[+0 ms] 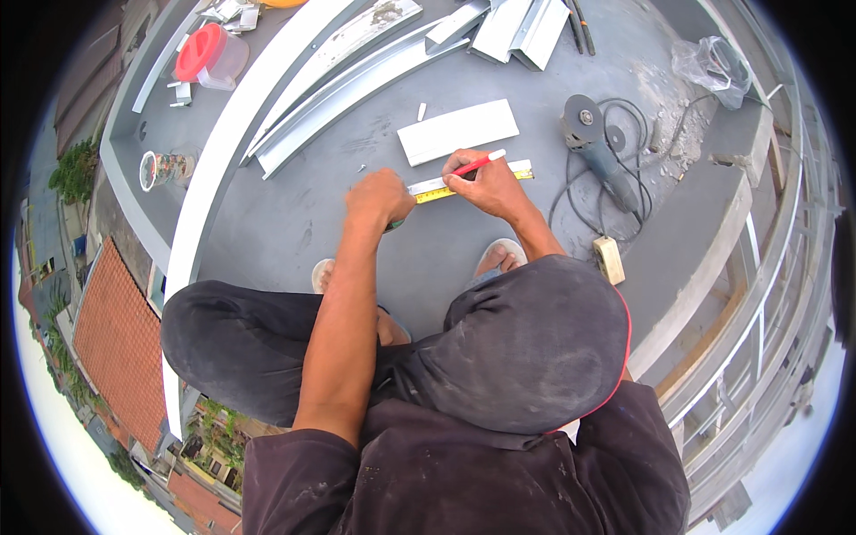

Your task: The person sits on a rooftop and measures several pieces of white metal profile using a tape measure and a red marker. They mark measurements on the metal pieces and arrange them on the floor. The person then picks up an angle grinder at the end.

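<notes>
My left hand is closed around a tape measure, whose case is mostly hidden under the fingers. Its yellow blade runs out to the right along a narrow pale metal strip. In my right hand is a red marker with a white end, slanting up to the right. That hand rests at the strip and blade, near their right end. Just beyond lies a white metal piece on the grey floor, with a small white bit beside it.
Right of my hands lies an angle grinder with a looped cable and a pale socket block. Rubble and a plastic bag sit farther right. Metal channels, a long white beam, a red-lidded container and cup are left.
</notes>
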{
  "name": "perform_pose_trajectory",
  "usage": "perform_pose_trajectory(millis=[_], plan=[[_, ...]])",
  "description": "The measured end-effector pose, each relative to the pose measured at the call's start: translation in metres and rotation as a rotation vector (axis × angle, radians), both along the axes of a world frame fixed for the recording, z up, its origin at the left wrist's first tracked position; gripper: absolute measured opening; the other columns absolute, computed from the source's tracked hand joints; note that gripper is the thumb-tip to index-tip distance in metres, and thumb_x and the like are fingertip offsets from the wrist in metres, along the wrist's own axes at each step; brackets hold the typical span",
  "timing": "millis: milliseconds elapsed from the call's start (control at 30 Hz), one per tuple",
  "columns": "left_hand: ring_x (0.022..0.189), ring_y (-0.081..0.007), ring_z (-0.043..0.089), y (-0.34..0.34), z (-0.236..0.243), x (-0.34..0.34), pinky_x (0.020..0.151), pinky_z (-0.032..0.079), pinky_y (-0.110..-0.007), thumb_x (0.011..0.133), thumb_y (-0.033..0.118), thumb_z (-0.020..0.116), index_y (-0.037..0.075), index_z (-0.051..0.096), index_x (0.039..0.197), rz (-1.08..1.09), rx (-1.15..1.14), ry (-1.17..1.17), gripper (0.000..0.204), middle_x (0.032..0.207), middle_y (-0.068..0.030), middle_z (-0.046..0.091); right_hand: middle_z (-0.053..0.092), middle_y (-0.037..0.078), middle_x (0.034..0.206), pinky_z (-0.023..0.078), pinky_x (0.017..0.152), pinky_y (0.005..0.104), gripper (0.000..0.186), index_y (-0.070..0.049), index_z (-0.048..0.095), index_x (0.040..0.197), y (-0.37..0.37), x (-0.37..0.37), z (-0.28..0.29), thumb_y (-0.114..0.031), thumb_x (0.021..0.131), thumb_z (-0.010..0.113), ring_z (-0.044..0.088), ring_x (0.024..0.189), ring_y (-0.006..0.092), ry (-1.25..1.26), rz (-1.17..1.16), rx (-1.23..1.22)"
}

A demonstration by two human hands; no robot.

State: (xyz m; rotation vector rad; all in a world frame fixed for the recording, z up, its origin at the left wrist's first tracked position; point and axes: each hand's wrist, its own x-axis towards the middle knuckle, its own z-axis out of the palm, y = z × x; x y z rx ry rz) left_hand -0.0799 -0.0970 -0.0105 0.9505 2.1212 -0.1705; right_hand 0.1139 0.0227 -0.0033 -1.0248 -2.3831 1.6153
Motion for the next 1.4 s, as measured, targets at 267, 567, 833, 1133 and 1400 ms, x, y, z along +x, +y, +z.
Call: perform_pose_trajectory(millis=[267,567,833,1133,1400], plan=[[0.092,-0.0303,0.077,-0.002,-0.001,-0.008,0.083,0.059,-0.043,0.083,0.032,0.076,0.015,0.086,0.104,0.024,0.003,-0.11,0.029,0.096,-0.0109,0.081,0.073,0.01,0.08,0.053,0.072,0.0394,0.02,-0.007,0.077,0.09,0.005,-0.005,-0.011,-0.026,0.086,0.076,0.067,0.075,0.0251,-0.067,0.023,0.021],[0.1,-0.0323,0.078,0.006,0.013,-0.009,0.086,0.06,-0.045,0.087,0.023,0.071,0.015,0.085,0.108,0.033,-0.04,-0.176,0.027,0.107,-0.0122,0.082,0.072,0.011,0.077,0.053,0.073,0.0431,0.019,-0.01,0.077,0.087,0.008,-0.006,-0.015,-0.029,0.084,0.077,0.069,0.074,0.0301,-0.11,0.036,0.032],[0.097,-0.0311,0.078,0.002,0.001,-0.01,0.086,0.06,-0.044,0.082,0.027,0.077,0.014,0.086,0.106,0.025,0.002,-0.127,0.029,0.102,-0.0122,0.082,0.075,0.011,0.086,0.054,0.075,0.0391,0.017,-0.006,0.077,0.1,0.001,-0.007,-0.021,-0.022,0.093,0.076,0.068,0.079,0.0246,0.104,-0.129,0.031],[0.089,-0.0294,0.075,0.003,0.075,-0.005,0.081,0.057,-0.042,0.082,0.029,0.08,0.009,0.085,0.1,-0.2,0.023,-0.342,0.027,0.093,-0.0134,0.08,0.078,0.013,0.111,0.057,0.088,0.0352,0.03,-0.004,0.075,0.124,0.06,0.042,0.009,-0.018,0.098,0.077,0.072,0.097,0.0191,0.256,-0.44,0.265],[0.077,-0.0202,0.071,-0.023,0.064,-0.068,0.075,0.056,-0.039,0.086,0.03,0.083,0.007,0.086,0.103,0.052,0.098,-0.4,0.029,0.086,-0.0095,0.078,0.068,0.02,0.134,0.055,0.101,0.0462,0.069,-0.008,0.057,0.146,0.08,0.049,-0.026,-0.029,0.088,0.088,0.066,0.123,0.0383,-0.15,-0.107,0.704]])
